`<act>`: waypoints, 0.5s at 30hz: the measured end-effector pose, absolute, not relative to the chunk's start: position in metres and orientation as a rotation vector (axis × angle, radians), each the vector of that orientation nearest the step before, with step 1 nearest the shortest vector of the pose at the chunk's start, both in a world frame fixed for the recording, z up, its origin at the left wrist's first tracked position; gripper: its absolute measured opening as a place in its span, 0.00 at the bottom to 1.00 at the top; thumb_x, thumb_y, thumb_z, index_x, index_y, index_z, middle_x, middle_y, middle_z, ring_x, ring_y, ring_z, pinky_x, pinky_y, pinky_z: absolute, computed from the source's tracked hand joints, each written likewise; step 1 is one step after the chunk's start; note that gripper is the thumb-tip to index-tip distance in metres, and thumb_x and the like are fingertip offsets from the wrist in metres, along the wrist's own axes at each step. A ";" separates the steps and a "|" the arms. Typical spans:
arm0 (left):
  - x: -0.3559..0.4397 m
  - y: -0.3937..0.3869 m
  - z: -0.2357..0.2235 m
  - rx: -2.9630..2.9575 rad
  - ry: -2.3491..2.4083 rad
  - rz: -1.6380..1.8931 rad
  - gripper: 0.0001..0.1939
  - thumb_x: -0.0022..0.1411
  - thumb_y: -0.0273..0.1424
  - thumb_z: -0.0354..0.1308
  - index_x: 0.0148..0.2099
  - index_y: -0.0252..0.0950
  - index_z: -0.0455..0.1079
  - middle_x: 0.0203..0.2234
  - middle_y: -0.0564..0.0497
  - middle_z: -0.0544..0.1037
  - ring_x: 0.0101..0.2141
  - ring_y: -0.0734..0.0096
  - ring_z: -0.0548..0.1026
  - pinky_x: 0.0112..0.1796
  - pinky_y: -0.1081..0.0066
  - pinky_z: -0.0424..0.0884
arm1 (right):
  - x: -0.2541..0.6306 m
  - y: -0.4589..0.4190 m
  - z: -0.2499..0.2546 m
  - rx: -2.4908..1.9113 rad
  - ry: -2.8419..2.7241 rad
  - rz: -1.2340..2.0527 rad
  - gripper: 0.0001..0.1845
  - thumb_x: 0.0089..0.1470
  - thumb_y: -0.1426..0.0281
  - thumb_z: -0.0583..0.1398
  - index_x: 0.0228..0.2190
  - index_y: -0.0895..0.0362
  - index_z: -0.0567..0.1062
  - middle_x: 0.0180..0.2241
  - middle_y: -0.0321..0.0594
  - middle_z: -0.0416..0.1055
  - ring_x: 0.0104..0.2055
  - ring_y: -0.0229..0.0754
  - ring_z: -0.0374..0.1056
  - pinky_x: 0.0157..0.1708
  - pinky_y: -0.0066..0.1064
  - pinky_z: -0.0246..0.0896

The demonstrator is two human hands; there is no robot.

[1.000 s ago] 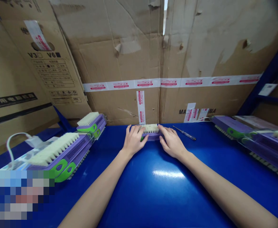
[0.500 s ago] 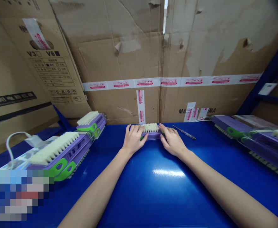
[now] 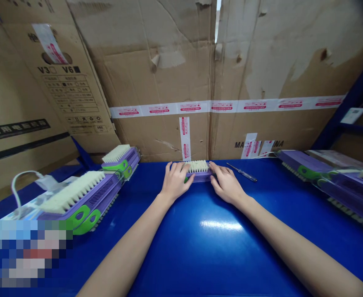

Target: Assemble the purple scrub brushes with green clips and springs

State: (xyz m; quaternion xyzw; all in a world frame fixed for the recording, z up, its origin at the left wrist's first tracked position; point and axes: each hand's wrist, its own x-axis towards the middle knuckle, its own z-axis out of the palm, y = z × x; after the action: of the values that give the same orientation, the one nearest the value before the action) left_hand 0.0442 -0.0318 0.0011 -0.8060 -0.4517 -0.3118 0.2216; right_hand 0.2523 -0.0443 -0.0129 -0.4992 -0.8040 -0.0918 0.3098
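Observation:
A purple scrubbing brush [image 3: 200, 176] with cream bristles facing up lies at the far middle of the blue table, against the cardboard. My left hand [image 3: 175, 180] is closed round its left end, fingers over the top and thumb along the near side. At the other end my right hand [image 3: 226, 181] grips it, thumb on the near side and fingers behind. A bit of green shows beside my left thumb. The brush's underside and both ends are hidden. Just right of my right hand lies a thin screwdriver [image 3: 243, 172] with a clear handle.
Purple and green brushes [image 3: 82, 198] in clear wrapping lie stacked at the left, with a smaller-looking pair [image 3: 122, 161] behind. More wrapped brushes [image 3: 339, 181] are at the right. A white cable [image 3: 14, 189] loops at the far left. Tall cardboard [image 3: 156, 136] walls the blue table [image 3: 218, 255].
The whole view has shifted very slightly to the right. Both hands stay on the brush, with no clear movement of the brush on the table.

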 end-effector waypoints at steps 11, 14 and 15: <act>0.044 -0.031 0.000 -2.220 -1.242 -0.861 0.17 0.63 0.39 0.50 0.48 0.36 0.70 0.44 0.44 0.75 0.45 0.58 0.70 0.51 0.56 0.59 | 0.251 -0.046 -0.011 -1.314 -2.118 -0.228 0.27 0.58 0.69 0.47 0.58 0.62 0.58 0.52 0.52 0.68 0.54 0.50 0.62 0.53 0.46 0.53; 0.044 -0.031 0.000 -2.218 -1.245 -0.860 0.17 0.63 0.39 0.50 0.48 0.36 0.70 0.44 0.44 0.75 0.45 0.58 0.70 0.51 0.55 0.59 | 0.251 -0.046 -0.010 -1.327 -2.130 -0.219 0.27 0.58 0.69 0.47 0.57 0.64 0.59 0.51 0.53 0.68 0.54 0.50 0.61 0.54 0.45 0.53; 0.044 -0.031 0.000 -2.216 -1.243 -0.859 0.17 0.63 0.39 0.50 0.48 0.36 0.70 0.44 0.44 0.75 0.45 0.58 0.70 0.51 0.55 0.59 | 0.251 -0.046 -0.010 -1.334 -2.133 -0.215 0.27 0.58 0.69 0.46 0.57 0.65 0.59 0.51 0.53 0.67 0.54 0.50 0.61 0.54 0.44 0.52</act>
State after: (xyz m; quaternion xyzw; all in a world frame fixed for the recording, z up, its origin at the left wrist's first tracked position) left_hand 0.0441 -0.0309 -0.0003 -0.8045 -0.4512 -0.3118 0.2280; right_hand 0.2507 -0.0464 -0.0102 -0.5033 -0.8050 -0.0811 0.3034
